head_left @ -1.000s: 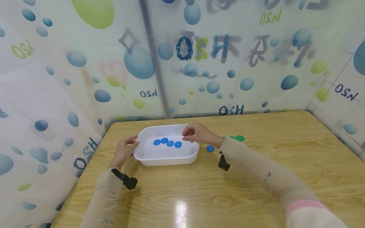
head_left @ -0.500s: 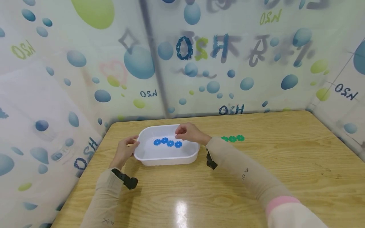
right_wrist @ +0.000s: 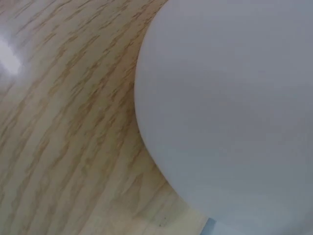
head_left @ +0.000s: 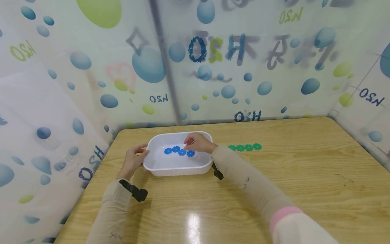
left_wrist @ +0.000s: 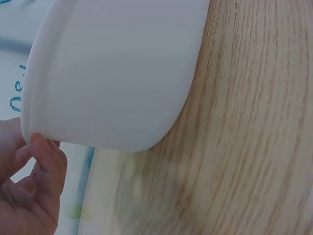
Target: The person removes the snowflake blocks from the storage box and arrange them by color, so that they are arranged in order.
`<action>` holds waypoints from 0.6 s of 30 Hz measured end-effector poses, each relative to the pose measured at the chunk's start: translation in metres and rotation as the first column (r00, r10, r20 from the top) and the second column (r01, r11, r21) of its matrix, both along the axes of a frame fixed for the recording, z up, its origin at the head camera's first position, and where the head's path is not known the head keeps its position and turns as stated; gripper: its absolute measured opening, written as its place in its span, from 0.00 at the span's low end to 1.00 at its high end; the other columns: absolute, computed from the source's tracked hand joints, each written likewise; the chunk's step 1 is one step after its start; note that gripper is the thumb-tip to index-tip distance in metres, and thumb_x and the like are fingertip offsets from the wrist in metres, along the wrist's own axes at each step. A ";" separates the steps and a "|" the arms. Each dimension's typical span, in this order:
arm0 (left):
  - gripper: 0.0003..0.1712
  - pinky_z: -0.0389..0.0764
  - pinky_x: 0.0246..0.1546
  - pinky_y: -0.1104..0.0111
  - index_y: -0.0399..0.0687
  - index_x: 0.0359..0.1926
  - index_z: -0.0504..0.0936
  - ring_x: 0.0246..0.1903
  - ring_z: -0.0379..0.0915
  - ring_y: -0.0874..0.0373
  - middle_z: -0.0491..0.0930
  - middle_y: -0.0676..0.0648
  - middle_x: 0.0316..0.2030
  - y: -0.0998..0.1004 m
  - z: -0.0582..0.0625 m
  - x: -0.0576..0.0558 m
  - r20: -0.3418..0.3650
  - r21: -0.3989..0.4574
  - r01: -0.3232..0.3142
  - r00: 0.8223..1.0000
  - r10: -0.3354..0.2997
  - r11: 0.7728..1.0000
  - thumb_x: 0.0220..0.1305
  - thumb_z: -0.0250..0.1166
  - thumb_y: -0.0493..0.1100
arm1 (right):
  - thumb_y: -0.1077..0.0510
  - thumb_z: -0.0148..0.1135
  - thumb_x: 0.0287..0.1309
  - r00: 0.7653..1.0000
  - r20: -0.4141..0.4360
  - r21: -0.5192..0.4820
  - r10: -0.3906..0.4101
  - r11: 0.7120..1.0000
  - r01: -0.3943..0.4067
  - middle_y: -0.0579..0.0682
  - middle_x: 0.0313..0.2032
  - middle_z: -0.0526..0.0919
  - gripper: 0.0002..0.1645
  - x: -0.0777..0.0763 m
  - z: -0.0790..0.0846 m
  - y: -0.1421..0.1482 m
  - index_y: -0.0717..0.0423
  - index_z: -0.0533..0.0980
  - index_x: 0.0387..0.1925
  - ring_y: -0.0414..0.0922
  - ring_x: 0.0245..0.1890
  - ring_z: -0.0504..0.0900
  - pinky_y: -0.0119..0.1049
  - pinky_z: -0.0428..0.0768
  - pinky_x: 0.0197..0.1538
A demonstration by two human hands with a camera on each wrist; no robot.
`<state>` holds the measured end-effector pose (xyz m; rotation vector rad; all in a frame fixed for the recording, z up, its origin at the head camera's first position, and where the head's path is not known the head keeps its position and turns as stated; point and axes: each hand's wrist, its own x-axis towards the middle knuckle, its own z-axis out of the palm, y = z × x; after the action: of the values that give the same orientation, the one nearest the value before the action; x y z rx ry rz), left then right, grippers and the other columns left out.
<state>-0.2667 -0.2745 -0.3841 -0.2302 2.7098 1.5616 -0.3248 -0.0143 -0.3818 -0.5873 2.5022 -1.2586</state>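
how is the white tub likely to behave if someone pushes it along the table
The white tub would probably slide rather than roll, as it sits base-down on the table. Its low, wide shape makes tipping seem unlikely. Its walls hold their form without sagging, so it is likely fairly stiff.

A wood-grained table carries a white tub and a row of green flower-shaped pieces.

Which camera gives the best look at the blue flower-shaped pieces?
The head view: it looks down into the white tub, where four blue flower-shaped pieces are visible. Neither wrist view shows any of them; the tub's outer wall hides the inside in both.
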 end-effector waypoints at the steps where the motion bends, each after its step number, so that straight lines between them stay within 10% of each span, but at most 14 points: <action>1: 0.24 0.75 0.21 0.73 0.40 0.60 0.65 0.28 0.70 0.60 0.66 0.39 0.45 0.000 0.000 0.000 -0.001 0.002 0.000 1.000 0.000 1.000 0.63 0.54 0.40 | 0.59 0.64 0.49 1.000 -0.001 0.011 0.002 1.000 -0.002 0.50 0.33 0.77 0.15 0.000 -0.001 -0.001 0.60 0.74 0.39 0.42 0.32 0.75 0.29 0.75 0.36; 18: 0.24 0.75 0.20 0.73 0.39 0.60 0.65 0.27 0.70 0.61 0.66 0.39 0.44 -0.001 -0.001 0.000 -0.014 0.015 0.003 1.000 -0.003 1.000 0.63 0.53 0.39 | 0.60 0.65 0.48 0.997 0.064 0.072 -0.048 0.996 0.043 0.51 0.38 0.75 0.18 -0.006 -0.013 -0.006 0.58 0.72 0.43 0.44 0.39 0.74 0.32 0.75 0.41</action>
<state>-0.2668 -0.2755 -0.3855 -0.2159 2.7070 1.5879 -0.3304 -0.0203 -0.3950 -0.4674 2.5074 -1.1794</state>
